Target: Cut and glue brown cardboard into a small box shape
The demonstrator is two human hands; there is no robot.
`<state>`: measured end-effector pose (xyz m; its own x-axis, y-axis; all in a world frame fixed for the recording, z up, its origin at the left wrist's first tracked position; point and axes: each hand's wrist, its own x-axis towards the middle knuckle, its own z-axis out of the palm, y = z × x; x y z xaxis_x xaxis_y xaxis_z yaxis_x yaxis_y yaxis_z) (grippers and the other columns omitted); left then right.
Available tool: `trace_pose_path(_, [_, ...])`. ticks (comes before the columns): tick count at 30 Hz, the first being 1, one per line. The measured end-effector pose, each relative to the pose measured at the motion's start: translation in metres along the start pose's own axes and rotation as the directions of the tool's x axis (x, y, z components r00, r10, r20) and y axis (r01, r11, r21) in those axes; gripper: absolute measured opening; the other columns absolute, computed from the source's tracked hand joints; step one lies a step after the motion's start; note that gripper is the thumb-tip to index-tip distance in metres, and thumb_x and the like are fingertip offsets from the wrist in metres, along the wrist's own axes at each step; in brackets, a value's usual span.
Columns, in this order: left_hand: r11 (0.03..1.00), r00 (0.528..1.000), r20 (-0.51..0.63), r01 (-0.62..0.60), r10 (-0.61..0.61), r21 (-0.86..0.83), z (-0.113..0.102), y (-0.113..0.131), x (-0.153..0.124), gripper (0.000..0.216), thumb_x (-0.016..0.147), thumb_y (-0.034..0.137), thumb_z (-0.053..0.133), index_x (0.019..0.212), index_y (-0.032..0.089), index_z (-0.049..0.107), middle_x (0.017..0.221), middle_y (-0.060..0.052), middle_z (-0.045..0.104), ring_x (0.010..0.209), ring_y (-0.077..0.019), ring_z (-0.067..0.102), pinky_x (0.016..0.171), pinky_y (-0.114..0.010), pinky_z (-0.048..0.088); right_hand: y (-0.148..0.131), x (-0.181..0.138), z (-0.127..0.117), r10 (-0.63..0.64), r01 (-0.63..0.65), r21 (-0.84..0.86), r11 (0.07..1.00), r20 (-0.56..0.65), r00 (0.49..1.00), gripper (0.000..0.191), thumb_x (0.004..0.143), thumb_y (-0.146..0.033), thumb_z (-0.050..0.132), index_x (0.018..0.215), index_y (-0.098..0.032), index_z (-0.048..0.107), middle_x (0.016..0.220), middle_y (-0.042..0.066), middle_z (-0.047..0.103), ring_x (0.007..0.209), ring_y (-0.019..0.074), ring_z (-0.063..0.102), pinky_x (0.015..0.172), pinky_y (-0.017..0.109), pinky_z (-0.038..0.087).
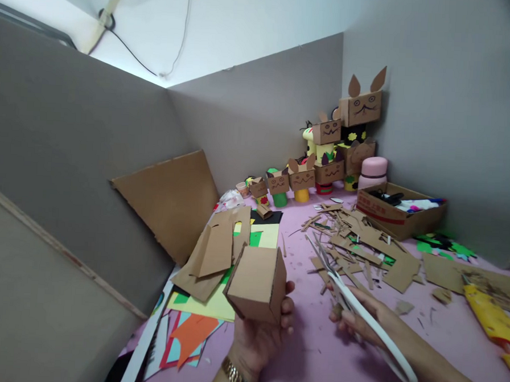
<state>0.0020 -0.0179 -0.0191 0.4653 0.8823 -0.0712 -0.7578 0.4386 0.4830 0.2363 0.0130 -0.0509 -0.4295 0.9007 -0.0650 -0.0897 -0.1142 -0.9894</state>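
Observation:
A small brown cardboard box (pixel 254 279) rests in my left hand (pixel 261 342), whose fingers curl around its right side. The box is tilted, with a plain face turned up. In my right hand (pixel 362 316) is a pair of scissors (pixel 355 304) with white handles, its blades pointing away and to the left. The fingers close around the handles, and part of the grip is blurred. Scissors and box are apart. Beyond the scissors lie many cardboard scraps (pixel 364 236) on the pink tabletop (pixel 302 353).
Cardboard animal figures (pixel 302 179) line the back corner. A cardboard tray (pixel 401 216) of pens stands right, beside a pink jar (pixel 373 171). At left are cut cardboard pieces (pixel 218 249), coloured paper (pixel 191 336) and a leaning cardboard sheet (pixel 173 198). A yellow packet (pixel 494 320) lies right.

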Motion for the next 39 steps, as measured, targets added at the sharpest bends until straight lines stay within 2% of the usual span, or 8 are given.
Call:
trace_pose_path(4, [0.999, 0.999, -0.01, -0.032, 0.032, -0.044, -0.001, 0.003, -0.001, 0.051, 0.071, 0.031, 0.072, 0.112, 0.004, 0.06, 0.075, -0.001, 0.063, 0.059, -0.0066, 0.055, 0.062, -0.017, 0.052, -0.007, -0.001, 0.003, 0.023, -0.024, 0.089, 0.996, 0.017, 1.0, 0.053, 0.082, -0.054, 0.064, 0.12, -0.019, 0.05, 0.089, 0.005, 0.065, 0.069, 0.015, 0.058, 0.057, 0.026, 0.043])
trace_pose_path(9, [0.998, 0.999, -0.014, -0.044, 0.043, -0.041, -0.002, 0.003, -0.001, 0.055, 0.069, 0.034, 0.072, 0.112, 0.002, 0.06, 0.072, -0.001, 0.063, 0.055, -0.0074, 0.055, 0.057, -0.018, 0.052, -0.013, -0.001, 0.006, 0.037, -0.041, 0.106, 0.993, 0.042, 0.998, 0.059, 0.078, -0.057, 0.066, 0.119, -0.018, 0.048, 0.08, 0.002, 0.064, 0.063, 0.0137, 0.058, 0.054, 0.025, 0.042])
trace_pose_path(15, [0.997, 0.997, -0.057, -0.058, 0.055, -0.046, -0.004, 0.004, 0.005, 0.067, 0.068, 0.051, 0.072, 0.112, 0.001, 0.062, 0.082, -0.011, 0.071, 0.065, -0.0162, 0.064, 0.067, -0.027, 0.055, -0.016, -0.001, 0.011, 0.069, -0.06, 0.161, 0.985, -0.048, 0.996, 0.061, 0.072, -0.061, 0.07, 0.111, -0.018, 0.05, 0.069, -0.001, 0.063, 0.055, 0.0117, 0.055, 0.049, 0.022, 0.04])
trace_pose_path(19, [0.998, 0.995, -0.093, -0.035, 0.029, -0.06, -0.008, 0.002, 0.01, 0.062, 0.08, 0.056, 0.058, 0.112, 0.003, 0.063, 0.093, -0.017, 0.073, 0.076, -0.0215, 0.067, 0.075, -0.032, 0.054, -0.018, 0.0, 0.011, 0.04, -0.022, 0.204, 0.979, -0.086, 0.995, 0.06, 0.073, -0.062, 0.068, 0.11, -0.018, 0.051, 0.071, -0.001, 0.063, 0.054, 0.0112, 0.056, 0.047, 0.021, 0.039])
trace_pose_path(24, [0.995, 0.995, -0.091, 0.031, -0.039, -0.093, -0.006, -0.001, 0.011, 0.069, 0.088, 0.058, 0.041, 0.116, -0.003, 0.058, 0.08, -0.012, 0.07, 0.064, -0.014, 0.064, 0.066, -0.024, 0.053, -0.016, -0.001, 0.01, 0.033, -0.025, 0.187, 0.982, -0.038, 0.999, 0.064, 0.071, -0.063, 0.07, 0.112, -0.017, 0.05, 0.07, 0.001, 0.065, 0.054, 0.012, 0.057, 0.047, 0.021, 0.04])
trace_pose_path(32, [0.995, 0.991, -0.1, 0.084, -0.089, -0.056, 0.0, -0.005, 0.005, 0.058, 0.078, 0.046, 0.059, 0.109, -0.004, 0.06, 0.067, -0.004, 0.062, 0.051, -0.0091, 0.055, 0.054, -0.02, 0.05, -0.015, -0.006, 0.015, 0.043, -0.041, 0.156, 0.987, -0.011, 0.999, 0.067, 0.071, -0.067, 0.067, 0.115, -0.018, 0.052, 0.068, 0.0, 0.064, 0.053, 0.0116, 0.053, 0.048, 0.022, 0.041])
trace_pose_path(36, [0.997, 0.987, -0.144, 0.077, -0.075, 0.009, 0.0, -0.009, 0.008, 0.061, 0.078, 0.051, 0.06, 0.106, -0.003, 0.063, 0.066, -0.005, 0.062, 0.05, -0.0099, 0.055, 0.053, -0.022, 0.049, -0.017, -0.006, 0.015, 0.049, -0.046, 0.17, 0.984, -0.009, 0.999, 0.064, 0.073, -0.065, 0.067, 0.115, -0.019, 0.052, 0.07, 0.001, 0.064, 0.055, 0.0129, 0.055, 0.048, 0.023, 0.04])
trace_pose_path(39, [0.997, 0.979, -0.204, 0.011, 0.005, 0.077, 0.0, -0.012, 0.013, 0.064, 0.08, 0.058, 0.057, 0.106, 0.0, 0.065, 0.074, -0.01, 0.068, 0.059, -0.0134, 0.06, 0.06, -0.025, 0.051, -0.018, -0.007, 0.016, 0.026, -0.02, 0.184, 0.983, -0.028, 0.999, 0.064, 0.074, -0.062, 0.068, 0.117, -0.019, 0.051, 0.075, 0.002, 0.064, 0.058, 0.0139, 0.055, 0.051, 0.024, 0.04])
